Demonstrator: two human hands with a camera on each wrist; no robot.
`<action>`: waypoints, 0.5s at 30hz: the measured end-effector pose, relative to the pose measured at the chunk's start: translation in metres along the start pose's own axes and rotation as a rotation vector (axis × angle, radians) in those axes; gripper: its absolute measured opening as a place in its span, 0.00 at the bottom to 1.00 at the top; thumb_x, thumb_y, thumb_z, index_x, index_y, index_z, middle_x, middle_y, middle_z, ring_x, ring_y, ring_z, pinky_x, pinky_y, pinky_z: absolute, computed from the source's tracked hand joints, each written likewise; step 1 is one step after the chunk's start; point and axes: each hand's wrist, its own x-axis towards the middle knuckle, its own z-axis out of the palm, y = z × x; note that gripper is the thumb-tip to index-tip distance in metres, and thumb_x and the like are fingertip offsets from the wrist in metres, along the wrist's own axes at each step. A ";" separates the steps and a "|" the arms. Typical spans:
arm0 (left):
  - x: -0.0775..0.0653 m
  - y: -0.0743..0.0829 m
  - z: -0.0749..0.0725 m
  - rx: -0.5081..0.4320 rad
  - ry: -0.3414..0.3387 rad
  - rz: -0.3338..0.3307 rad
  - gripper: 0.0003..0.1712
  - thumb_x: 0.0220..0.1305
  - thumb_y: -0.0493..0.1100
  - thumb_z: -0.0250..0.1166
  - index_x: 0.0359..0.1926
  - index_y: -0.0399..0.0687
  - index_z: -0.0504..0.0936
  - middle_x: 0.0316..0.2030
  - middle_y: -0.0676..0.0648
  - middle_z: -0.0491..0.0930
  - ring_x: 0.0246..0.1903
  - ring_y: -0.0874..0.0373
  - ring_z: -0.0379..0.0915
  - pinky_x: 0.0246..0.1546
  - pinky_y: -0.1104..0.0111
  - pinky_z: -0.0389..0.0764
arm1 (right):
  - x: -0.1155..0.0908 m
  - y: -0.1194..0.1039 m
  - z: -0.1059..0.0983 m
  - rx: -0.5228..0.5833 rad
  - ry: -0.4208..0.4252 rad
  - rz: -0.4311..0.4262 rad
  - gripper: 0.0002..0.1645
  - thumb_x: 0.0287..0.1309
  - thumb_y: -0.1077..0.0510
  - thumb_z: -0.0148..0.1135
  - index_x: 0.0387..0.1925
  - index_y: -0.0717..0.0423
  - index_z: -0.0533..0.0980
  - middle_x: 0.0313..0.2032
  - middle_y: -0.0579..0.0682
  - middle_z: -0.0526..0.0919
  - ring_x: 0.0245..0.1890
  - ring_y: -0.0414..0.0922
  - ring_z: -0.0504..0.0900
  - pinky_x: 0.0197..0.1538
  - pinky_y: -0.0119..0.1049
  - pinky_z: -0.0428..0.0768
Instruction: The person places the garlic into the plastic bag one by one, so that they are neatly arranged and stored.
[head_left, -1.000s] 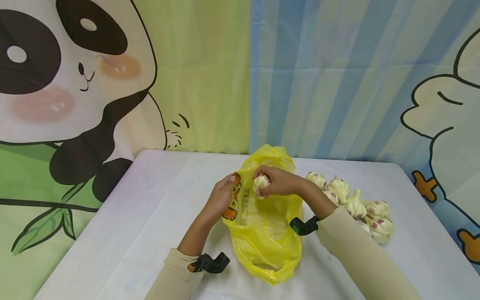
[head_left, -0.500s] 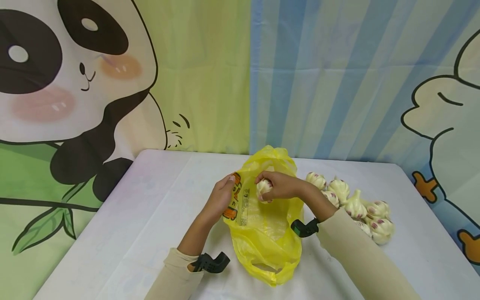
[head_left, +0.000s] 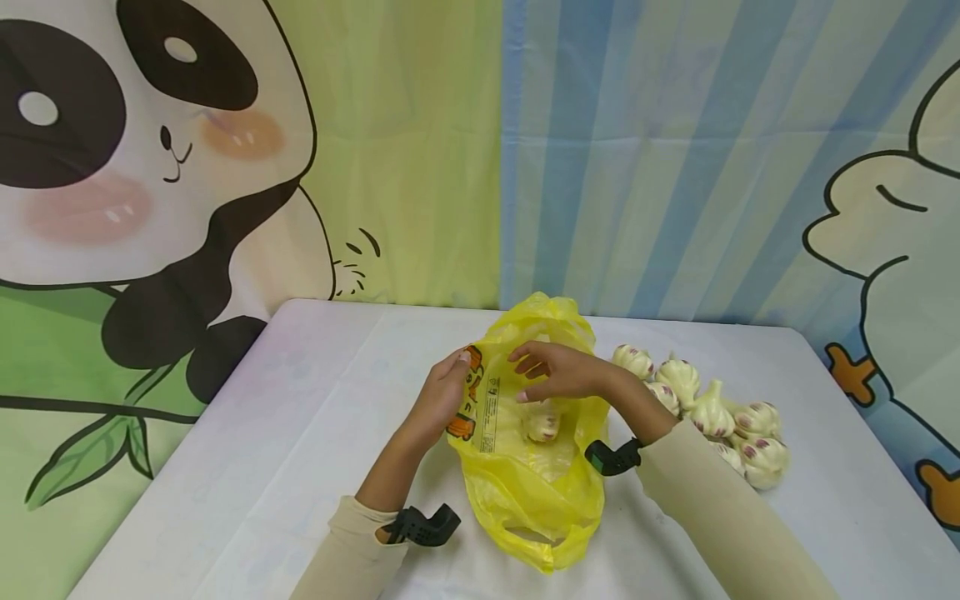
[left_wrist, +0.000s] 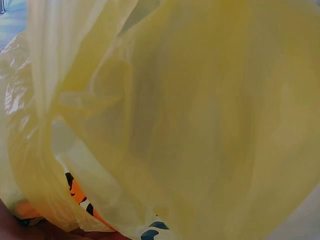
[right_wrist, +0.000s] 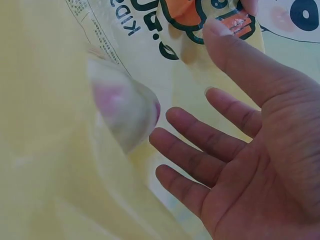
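A yellow plastic bag point(head_left: 517, 492) lies on the table with its mouth held apart. On its left side my left hand point(head_left: 442, 396) pinches the printed edge between thumb and fingers. Over the bag's mouth is my right hand point(head_left: 562, 369), fingers spread and holding nothing. Just below it a garlic bulb point(head_left: 543, 423) is inside the bag, apart from the fingers; in the right wrist view this bulb point(right_wrist: 122, 102) looks blurred beside the fingertips. Yellow plastic point(left_wrist: 200, 110) fills most of the left wrist view and hides much of the left hand.
Several garlic bulbs point(head_left: 711, 410) lie in a group on the table to the right of the bag, partly behind the right forearm. The white table point(head_left: 322, 400) ends at a printed cloth backdrop point(head_left: 420, 150) with a panda.
The right hand has let go of the garlic bulb and its fingers have spread. The bulb has dropped lower into the bag. My left hand keeps its hold on the edge.
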 end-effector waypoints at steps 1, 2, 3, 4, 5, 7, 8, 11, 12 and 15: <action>0.000 0.000 0.000 0.000 0.001 -0.001 0.26 0.80 0.52 0.37 0.54 0.36 0.72 0.30 0.39 0.68 0.26 0.53 0.66 0.35 0.63 0.70 | -0.001 0.000 0.000 0.000 0.000 -0.005 0.39 0.60 0.54 0.68 0.65 0.66 0.62 0.61 0.68 0.68 0.62 0.63 0.68 0.63 0.53 0.66; 0.000 0.000 0.000 0.001 0.004 -0.003 0.26 0.80 0.52 0.37 0.55 0.37 0.72 0.30 0.40 0.68 0.26 0.53 0.66 0.35 0.62 0.70 | -0.001 0.001 0.000 0.005 0.002 -0.007 0.39 0.60 0.54 0.68 0.65 0.66 0.63 0.61 0.68 0.68 0.62 0.63 0.68 0.63 0.53 0.66; 0.000 0.000 0.000 0.002 0.008 -0.004 0.26 0.80 0.52 0.37 0.56 0.38 0.72 0.30 0.39 0.69 0.27 0.53 0.66 0.36 0.62 0.70 | -0.001 0.002 -0.001 0.007 0.004 -0.008 0.38 0.60 0.54 0.68 0.65 0.66 0.63 0.61 0.67 0.69 0.62 0.62 0.68 0.63 0.53 0.66; 0.000 0.000 0.000 0.004 0.010 -0.005 0.26 0.80 0.52 0.36 0.57 0.39 0.72 0.31 0.40 0.69 0.27 0.53 0.66 0.37 0.62 0.70 | -0.002 0.002 -0.001 0.009 0.004 -0.008 0.38 0.61 0.54 0.68 0.65 0.66 0.63 0.61 0.67 0.69 0.62 0.63 0.68 0.63 0.53 0.67; 0.000 0.000 0.000 0.003 0.008 -0.005 0.26 0.80 0.52 0.36 0.57 0.38 0.72 0.31 0.39 0.69 0.27 0.53 0.66 0.38 0.62 0.70 | -0.002 0.002 -0.002 0.009 0.006 -0.011 0.38 0.61 0.53 0.67 0.65 0.66 0.63 0.61 0.67 0.69 0.62 0.63 0.68 0.62 0.53 0.67; 0.000 -0.001 0.000 0.006 0.006 -0.005 0.27 0.80 0.53 0.36 0.57 0.38 0.72 0.31 0.40 0.69 0.27 0.53 0.66 0.38 0.62 0.70 | -0.004 0.002 -0.003 0.004 0.011 -0.011 0.37 0.62 0.53 0.67 0.65 0.66 0.64 0.61 0.67 0.70 0.61 0.62 0.69 0.62 0.53 0.68; 0.000 -0.001 0.000 0.009 0.006 -0.005 0.27 0.80 0.53 0.36 0.57 0.39 0.72 0.30 0.40 0.69 0.27 0.53 0.66 0.38 0.62 0.70 | -0.004 0.002 -0.004 0.005 0.017 -0.007 0.36 0.61 0.53 0.67 0.65 0.65 0.65 0.60 0.66 0.70 0.61 0.62 0.69 0.62 0.52 0.68; -0.001 -0.001 0.000 0.021 0.006 -0.008 0.27 0.80 0.53 0.36 0.56 0.38 0.72 0.29 0.41 0.68 0.26 0.54 0.65 0.37 0.62 0.70 | -0.007 0.000 -0.006 -0.010 0.038 -0.014 0.34 0.62 0.52 0.66 0.64 0.62 0.66 0.60 0.65 0.71 0.61 0.61 0.70 0.61 0.52 0.69; -0.001 -0.001 0.000 0.026 0.007 -0.009 0.27 0.80 0.53 0.36 0.56 0.38 0.72 0.29 0.41 0.68 0.26 0.54 0.65 0.36 0.61 0.70 | -0.008 0.000 -0.007 -0.009 0.044 -0.020 0.33 0.62 0.52 0.66 0.63 0.61 0.67 0.60 0.65 0.72 0.61 0.60 0.71 0.62 0.52 0.68; -0.001 -0.001 0.000 0.029 0.016 -0.014 0.26 0.80 0.53 0.36 0.59 0.41 0.72 0.31 0.39 0.69 0.27 0.54 0.66 0.40 0.61 0.70 | -0.011 0.000 -0.010 -0.001 0.055 -0.049 0.31 0.63 0.52 0.65 0.63 0.61 0.68 0.59 0.64 0.72 0.61 0.60 0.70 0.62 0.52 0.68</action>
